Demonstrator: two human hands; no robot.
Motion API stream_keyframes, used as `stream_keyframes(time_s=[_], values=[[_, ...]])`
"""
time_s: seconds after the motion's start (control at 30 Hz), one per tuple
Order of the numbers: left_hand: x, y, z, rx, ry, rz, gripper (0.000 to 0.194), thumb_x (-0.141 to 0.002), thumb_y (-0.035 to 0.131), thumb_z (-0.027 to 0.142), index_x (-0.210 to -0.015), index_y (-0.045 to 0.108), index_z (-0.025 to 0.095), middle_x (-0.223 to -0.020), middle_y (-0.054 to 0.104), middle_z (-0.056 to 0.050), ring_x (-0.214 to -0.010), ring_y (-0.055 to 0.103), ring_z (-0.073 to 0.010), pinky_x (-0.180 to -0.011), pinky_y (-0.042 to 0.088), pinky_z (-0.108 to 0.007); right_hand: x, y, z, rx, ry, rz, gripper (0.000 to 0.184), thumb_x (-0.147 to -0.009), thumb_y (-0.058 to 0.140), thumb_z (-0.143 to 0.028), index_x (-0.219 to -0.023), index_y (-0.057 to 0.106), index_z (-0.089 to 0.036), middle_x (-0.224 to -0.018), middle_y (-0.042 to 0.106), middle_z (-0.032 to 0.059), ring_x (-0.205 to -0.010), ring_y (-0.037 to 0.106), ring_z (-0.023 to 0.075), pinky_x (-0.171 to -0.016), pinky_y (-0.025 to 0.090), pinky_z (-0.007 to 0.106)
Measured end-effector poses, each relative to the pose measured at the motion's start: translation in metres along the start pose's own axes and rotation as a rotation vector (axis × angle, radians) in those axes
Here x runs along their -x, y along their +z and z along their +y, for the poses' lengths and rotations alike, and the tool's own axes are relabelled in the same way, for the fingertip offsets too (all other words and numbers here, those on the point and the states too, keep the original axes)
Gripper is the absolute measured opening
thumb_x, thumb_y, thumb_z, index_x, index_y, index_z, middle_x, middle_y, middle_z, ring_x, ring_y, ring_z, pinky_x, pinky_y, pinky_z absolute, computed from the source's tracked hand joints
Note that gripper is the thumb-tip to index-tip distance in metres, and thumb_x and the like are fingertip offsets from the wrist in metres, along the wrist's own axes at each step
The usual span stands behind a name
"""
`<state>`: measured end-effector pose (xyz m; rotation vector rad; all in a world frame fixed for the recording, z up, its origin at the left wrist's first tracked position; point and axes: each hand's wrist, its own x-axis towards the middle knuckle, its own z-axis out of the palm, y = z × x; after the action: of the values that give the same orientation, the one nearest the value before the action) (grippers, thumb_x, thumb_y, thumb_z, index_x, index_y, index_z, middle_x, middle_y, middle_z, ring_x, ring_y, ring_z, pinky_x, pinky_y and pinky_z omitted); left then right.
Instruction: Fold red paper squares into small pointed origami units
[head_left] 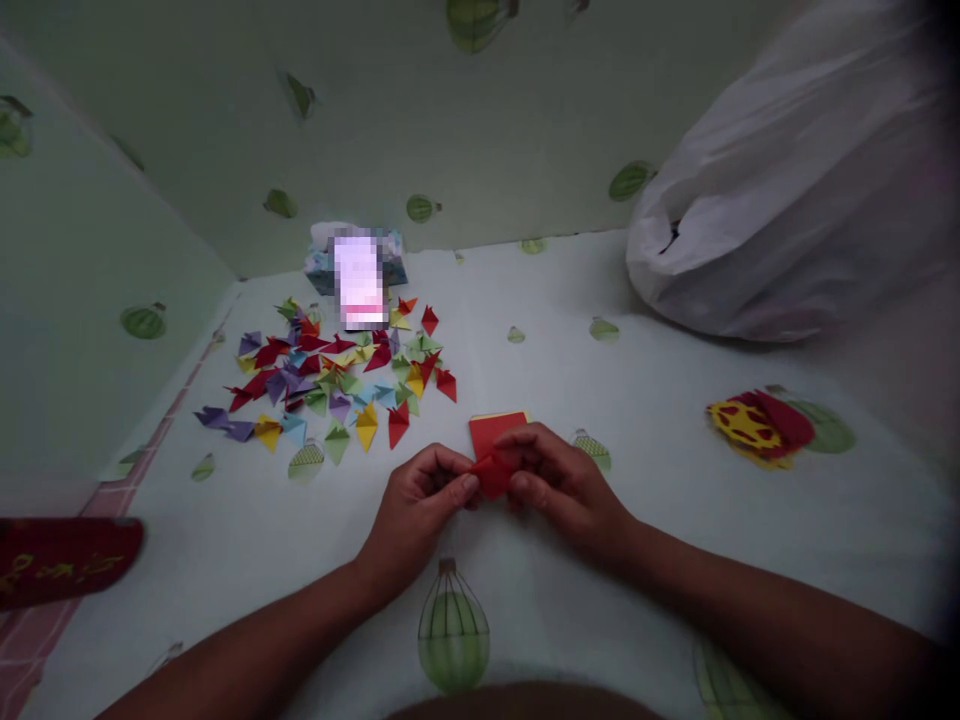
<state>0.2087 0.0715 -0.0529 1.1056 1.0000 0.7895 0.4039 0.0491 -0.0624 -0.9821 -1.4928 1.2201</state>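
A small piece of folded red origami paper (494,474) is held between both hands above the white surface. My left hand (429,493) pinches its left corner between thumb and fingers. On the opposite side, my right hand (561,482) grips the right edge, thumb in front and fingers behind. Just beyond the hands lies a stack of square paper (496,428), red on top with a yellow edge showing. To the left, many folded paper cranes (337,380) in red, purple, yellow, green and blue are spread in a loose pile.
A lit phone (360,280), blurred out, leans on a tissue box (319,270) behind the cranes. At the right back sits a large white plastic bag (780,200). Red and yellow cut-outs (757,425) lie at right; a red item with gold writing (67,560) is at far left.
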Motion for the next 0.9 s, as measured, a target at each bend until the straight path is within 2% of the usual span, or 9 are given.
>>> stream_keyframes(time_s=[0.1,0.2,0.3,0.47,0.67,0.8,0.9], values=[[0.0,-0.0001,0.0001,0.009,0.013,-0.008,0.021,-0.08,0.076,0.033,-0.08,0.065,0.015,-0.073,0.067,-0.002,-0.071,0.061,-0.0141,-0.068,0.049,-0.027,-0.002,0.0022,-0.0022,-0.018,0.063,-0.029,0.018,-0.089,0.069,-0.034,-0.097,0.061,-0.019,-0.074,0.065,-0.0003,-0.06,0.059,0.0114,-0.052,0.046,0.022],[0.0003,0.0005,0.0015,-0.032,-0.014,-0.034,0.021,-0.08,0.076,0.033,-0.079,0.064,0.015,-0.072,0.067,-0.002,-0.071,0.061,-0.0143,-0.068,0.048,-0.027,-0.0028,0.0033,-0.0041,0.002,0.073,-0.019,0.011,-0.091,0.065,-0.029,-0.089,0.063,-0.018,-0.071,0.067,0.0,-0.06,0.061,0.0115,-0.054,0.047,0.023],[0.0004,0.0008,0.0022,-0.074,-0.051,-0.062,0.021,-0.079,0.076,0.033,-0.08,0.065,0.015,-0.07,0.067,-0.002,-0.068,0.06,-0.0135,-0.066,0.046,-0.026,-0.0028,0.0025,-0.0046,0.084,0.057,0.003,0.009,-0.09,0.065,-0.025,-0.087,0.064,-0.018,-0.073,0.069,0.0012,-0.062,0.061,0.0117,-0.057,0.047,0.024],[-0.0006,-0.0005,0.0,-0.036,-0.046,-0.049,0.021,-0.081,0.075,0.034,-0.079,0.064,0.015,-0.067,0.066,-0.001,-0.065,0.058,-0.0129,-0.066,0.045,-0.026,-0.0024,0.0017,-0.0025,0.049,0.077,0.046,0.012,-0.088,0.068,-0.029,-0.089,0.063,-0.018,-0.065,0.06,-0.003,-0.056,0.053,0.0109,-0.053,0.043,0.023],[-0.0015,0.0012,0.0011,-0.017,-0.046,-0.067,0.023,-0.079,0.076,0.035,-0.077,0.063,0.016,-0.068,0.066,-0.001,-0.067,0.059,-0.0137,-0.067,0.045,-0.027,-0.0021,0.0009,0.0004,0.078,0.092,0.011,0.012,-0.091,0.064,-0.029,-0.087,0.065,-0.018,-0.073,0.067,0.0013,-0.063,0.058,0.0128,-0.059,0.046,0.026],[-0.001,0.0025,0.0029,-0.057,-0.058,-0.056,0.023,-0.076,0.077,0.034,-0.075,0.062,0.016,-0.064,0.063,0.001,-0.062,0.055,-0.0122,-0.063,0.043,-0.025,-0.002,0.0008,-0.0011,0.077,0.07,0.049,0.012,-0.088,0.066,-0.028,-0.083,0.063,-0.018,-0.065,0.059,-0.0022,-0.057,0.051,0.0108,-0.053,0.041,0.023],[-0.0003,0.0019,0.0028,-0.065,-0.088,-0.038,0.023,-0.076,0.076,0.034,-0.075,0.062,0.016,-0.061,0.061,0.002,-0.059,0.052,-0.0112,-0.06,0.04,-0.024,-0.0014,0.001,-0.004,-0.01,0.097,0.038,0.018,-0.093,0.061,-0.033,-0.083,0.059,-0.019,-0.062,0.054,-0.0039,-0.052,0.048,0.0097,-0.049,0.039,0.022]])
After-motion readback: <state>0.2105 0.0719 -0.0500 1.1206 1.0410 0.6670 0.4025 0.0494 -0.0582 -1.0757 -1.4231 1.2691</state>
